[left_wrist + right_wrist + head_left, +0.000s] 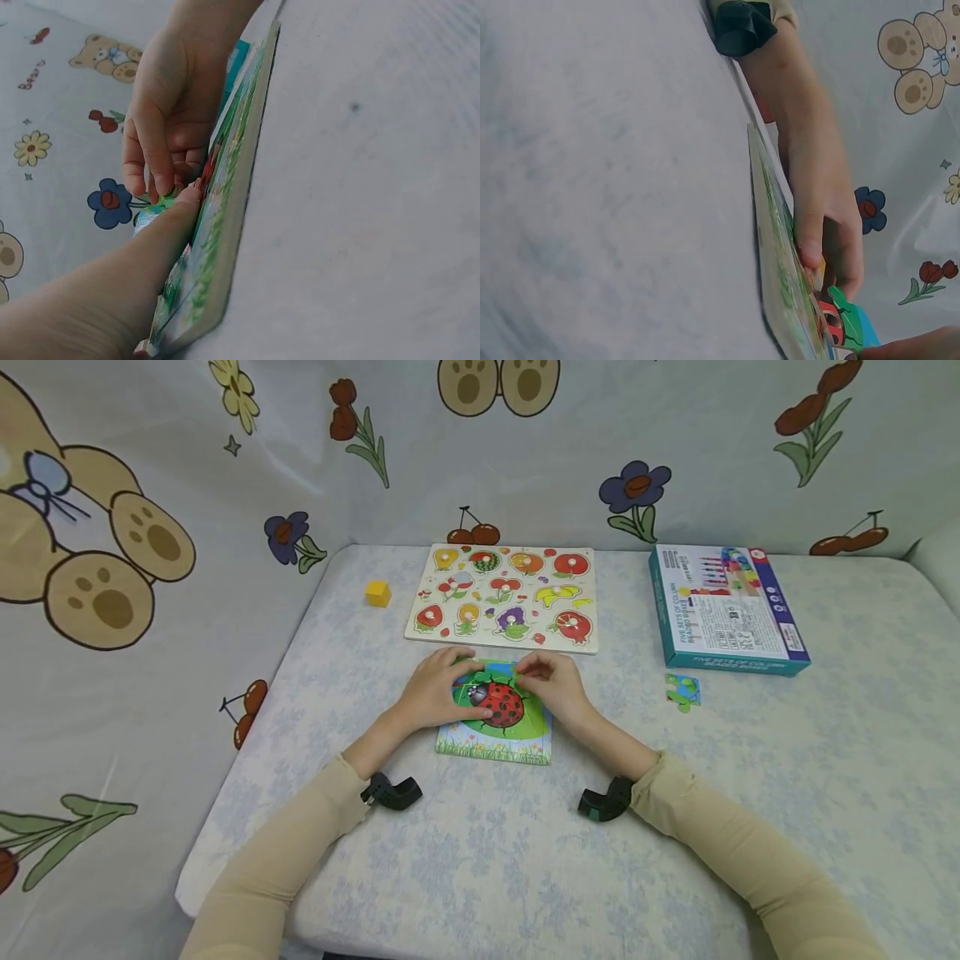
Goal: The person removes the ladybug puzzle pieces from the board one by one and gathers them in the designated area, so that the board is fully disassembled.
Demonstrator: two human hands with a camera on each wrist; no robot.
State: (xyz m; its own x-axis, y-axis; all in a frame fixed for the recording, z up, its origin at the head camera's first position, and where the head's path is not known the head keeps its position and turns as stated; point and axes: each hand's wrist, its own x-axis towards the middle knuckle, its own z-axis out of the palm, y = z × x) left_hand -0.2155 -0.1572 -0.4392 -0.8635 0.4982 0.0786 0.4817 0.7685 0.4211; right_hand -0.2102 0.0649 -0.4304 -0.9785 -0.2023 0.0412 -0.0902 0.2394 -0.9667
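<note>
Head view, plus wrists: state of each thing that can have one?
Puzzle: flat on table, partly covered by hands
Left hand: on puzzle, thumb and fingers spread
Right hand: pinching a piece
Loose piece: on table, off puzzle
Fruit board: flat, fruit pieces on it
Box: lying flat, looks closed
Block: on table, untouched

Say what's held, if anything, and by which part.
The right hand pinches a green puzzle piece, apparently by its edge; the left hand rests on the ladybug puzzle, not lifting it.
</note>
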